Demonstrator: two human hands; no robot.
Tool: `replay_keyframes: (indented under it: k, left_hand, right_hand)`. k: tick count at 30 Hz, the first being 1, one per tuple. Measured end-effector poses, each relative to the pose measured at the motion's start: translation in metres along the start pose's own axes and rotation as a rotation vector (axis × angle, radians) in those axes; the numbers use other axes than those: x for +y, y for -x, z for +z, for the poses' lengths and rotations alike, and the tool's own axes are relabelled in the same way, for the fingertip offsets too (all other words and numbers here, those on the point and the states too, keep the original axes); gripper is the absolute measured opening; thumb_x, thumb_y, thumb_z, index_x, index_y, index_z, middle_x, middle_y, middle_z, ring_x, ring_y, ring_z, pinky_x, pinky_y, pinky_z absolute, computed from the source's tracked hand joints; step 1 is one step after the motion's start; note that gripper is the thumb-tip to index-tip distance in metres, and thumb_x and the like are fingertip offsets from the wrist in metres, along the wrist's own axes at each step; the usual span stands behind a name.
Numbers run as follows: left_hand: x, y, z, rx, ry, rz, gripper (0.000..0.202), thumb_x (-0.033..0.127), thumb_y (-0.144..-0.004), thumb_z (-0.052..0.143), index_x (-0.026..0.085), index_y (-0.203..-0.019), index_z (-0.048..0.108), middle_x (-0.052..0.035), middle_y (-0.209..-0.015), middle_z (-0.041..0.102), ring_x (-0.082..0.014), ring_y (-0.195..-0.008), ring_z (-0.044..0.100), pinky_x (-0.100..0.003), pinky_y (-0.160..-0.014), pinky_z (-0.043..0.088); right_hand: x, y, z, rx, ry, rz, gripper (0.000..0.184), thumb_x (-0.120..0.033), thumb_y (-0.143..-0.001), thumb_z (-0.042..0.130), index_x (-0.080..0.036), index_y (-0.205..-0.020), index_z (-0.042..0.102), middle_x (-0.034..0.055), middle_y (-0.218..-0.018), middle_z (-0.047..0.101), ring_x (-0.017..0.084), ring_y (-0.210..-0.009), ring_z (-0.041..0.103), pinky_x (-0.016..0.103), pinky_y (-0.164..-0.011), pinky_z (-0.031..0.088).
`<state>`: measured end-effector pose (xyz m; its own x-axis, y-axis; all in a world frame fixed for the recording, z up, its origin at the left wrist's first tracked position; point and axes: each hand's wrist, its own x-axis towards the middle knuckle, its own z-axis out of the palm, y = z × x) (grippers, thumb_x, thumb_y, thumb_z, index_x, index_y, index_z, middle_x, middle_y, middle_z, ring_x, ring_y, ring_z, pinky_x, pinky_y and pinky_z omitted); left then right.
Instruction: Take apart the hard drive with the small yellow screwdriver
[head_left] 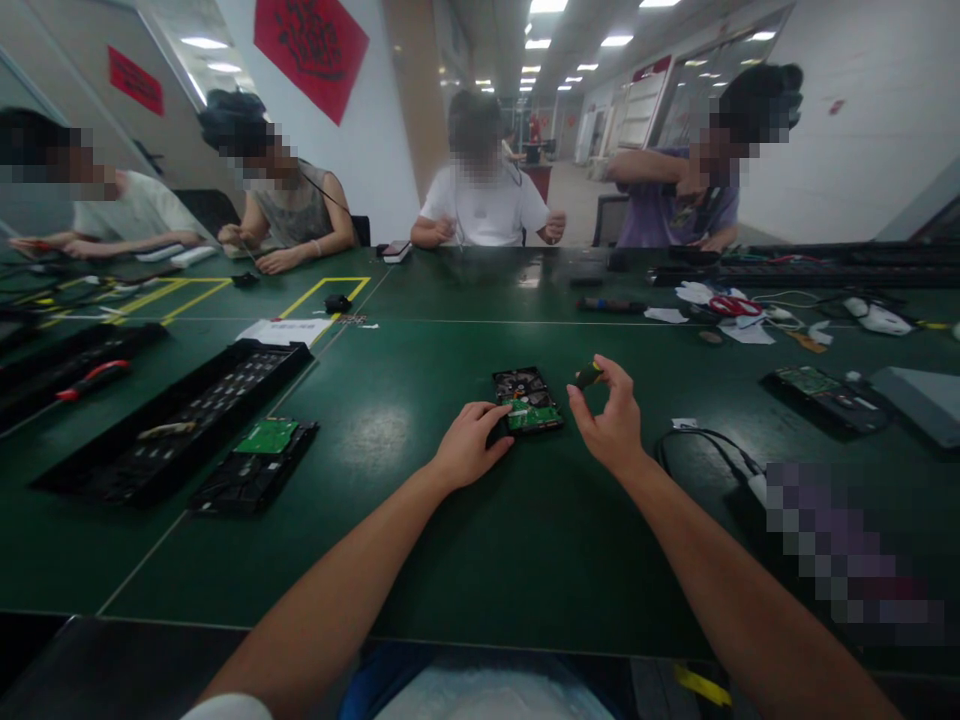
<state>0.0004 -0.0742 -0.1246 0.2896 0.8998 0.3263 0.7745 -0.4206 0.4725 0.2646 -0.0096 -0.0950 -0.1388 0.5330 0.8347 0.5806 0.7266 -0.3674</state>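
A hard drive (527, 396) with a green circuit board lies in front of me on the green table. My left hand (474, 440) grips its left edge, fingers on the board side and thumb at the near corner. To the right of the drive, my right hand (611, 415) is raised and pinches a small screwdriver (589, 376) with a dark green and yellow handle. The screwdriver is apart from the drive, and its tip is hard to make out. A second hard drive (259, 460) with a green board rests farther left.
Left of me is a long black tray (202, 420), with red-handled pliers (94, 380) beyond it. On the right lie another drive (825, 398), a grey box (919, 400) and a black cable (705, 435). Several people sit across the table (420, 560); red-handled scissors (733, 306) lie toward them.
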Motion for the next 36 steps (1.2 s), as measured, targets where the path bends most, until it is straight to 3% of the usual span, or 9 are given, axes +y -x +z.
replay_keyframes:
  k: [3, 7, 13, 18, 25, 29, 33, 36]
  left_hand:
    - [0.0002, 0.0, -0.0004, -0.003, 0.006, 0.0, 0.056, 0.038, -0.097, 0.066, 0.024, -0.149, 0.053, -0.0134, -0.135, 0.06, -0.0309, -0.13, 0.053, -0.05, -0.109, 0.049]
    - [0.0008, 0.0002, -0.0007, 0.0, 0.009, 0.0, 0.055, 0.038, -0.097, 0.065, 0.024, -0.149, 0.053, -0.0131, -0.135, 0.06, -0.0306, -0.13, 0.053, -0.05, -0.11, 0.049]
    - [-0.0001, 0.0002, 0.0, -0.002, 0.007, -0.003, 0.056, 0.037, -0.097, 0.065, 0.025, -0.15, 0.053, -0.0131, -0.135, 0.061, -0.0305, -0.13, 0.053, -0.05, -0.11, 0.049]
    - [0.0005, 0.0001, 0.0003, 0.0, 0.02, 0.006, 0.055, 0.037, -0.097, 0.065, 0.024, -0.149, 0.053, -0.0128, -0.134, 0.061, -0.0302, -0.129, 0.053, -0.049, -0.111, 0.048]
    - [0.0, 0.0004, 0.0002, -0.001, 0.014, -0.003, 0.056, 0.037, -0.096, 0.066, 0.025, -0.149, 0.053, -0.0128, -0.134, 0.061, -0.0305, -0.129, 0.053, -0.05, -0.11, 0.049]
    - [0.0009, 0.0004, -0.0012, -0.004, 0.018, 0.003, 0.055, 0.037, -0.097, 0.065, 0.025, -0.149, 0.053, -0.0127, -0.134, 0.061, -0.0303, -0.129, 0.054, -0.05, -0.11, 0.048]
    - [0.0018, 0.0001, -0.0023, -0.01, 0.015, -0.001, 0.055, 0.036, -0.097, 0.065, 0.024, -0.149, 0.053, -0.0131, -0.135, 0.06, -0.0304, -0.129, 0.053, -0.05, -0.111, 0.048]
    - [0.0015, -0.0001, -0.0022, -0.013, 0.02, -0.002, 0.056, 0.036, -0.096, 0.066, 0.025, -0.15, 0.053, -0.0125, -0.135, 0.061, -0.0304, -0.129, 0.053, -0.05, -0.111, 0.049]
  right_hand:
    - [0.0008, -0.0001, -0.0002, 0.001, 0.016, -0.01, 0.063, -0.038, -0.097, 0.068, -0.028, -0.153, 0.039, 0.0131, -0.14, 0.061, 0.031, -0.122, 0.065, 0.054, -0.105, 0.057]
    - [0.0011, 0.0002, -0.0004, -0.05, -0.034, 0.003, 0.065, -0.034, -0.101, 0.061, -0.028, -0.159, 0.031, 0.0141, -0.144, 0.059, 0.03, -0.119, 0.068, 0.053, -0.103, 0.057]
    - [-0.0007, -0.0006, -0.0015, -0.022, 0.037, -0.039, 0.061, -0.04, -0.098, 0.067, -0.029, -0.153, 0.042, 0.0116, -0.136, 0.065, 0.029, -0.111, 0.07, 0.052, -0.099, 0.059]
    - [-0.0003, -0.0011, -0.001, -0.059, 0.002, -0.005, 0.064, -0.034, -0.102, 0.06, -0.03, -0.159, 0.032, 0.0121, -0.142, 0.063, 0.028, -0.115, 0.07, 0.053, -0.102, 0.058]
    - [-0.0011, -0.0009, -0.0019, -0.057, 0.035, -0.009, 0.062, -0.037, -0.101, 0.061, -0.03, -0.158, 0.036, 0.0105, -0.134, 0.068, 0.028, -0.11, 0.071, 0.052, -0.101, 0.059]
    - [-0.0019, -0.0012, -0.002, -0.068, 0.001, 0.01, 0.063, -0.037, -0.102, 0.058, -0.029, -0.159, 0.033, 0.0119, -0.143, 0.063, 0.028, -0.115, 0.071, 0.052, -0.105, 0.057]
    - [-0.0023, -0.0016, -0.0027, -0.022, 0.03, -0.005, 0.063, -0.039, -0.098, 0.066, -0.028, -0.154, 0.04, 0.0121, -0.14, 0.064, 0.029, -0.115, 0.07, 0.051, -0.1, 0.06]
    - [-0.0027, -0.0015, -0.0029, -0.05, 0.016, 0.004, 0.062, -0.038, -0.1, 0.062, -0.029, -0.156, 0.037, 0.0121, -0.14, 0.064, 0.029, -0.115, 0.07, 0.053, -0.102, 0.059]
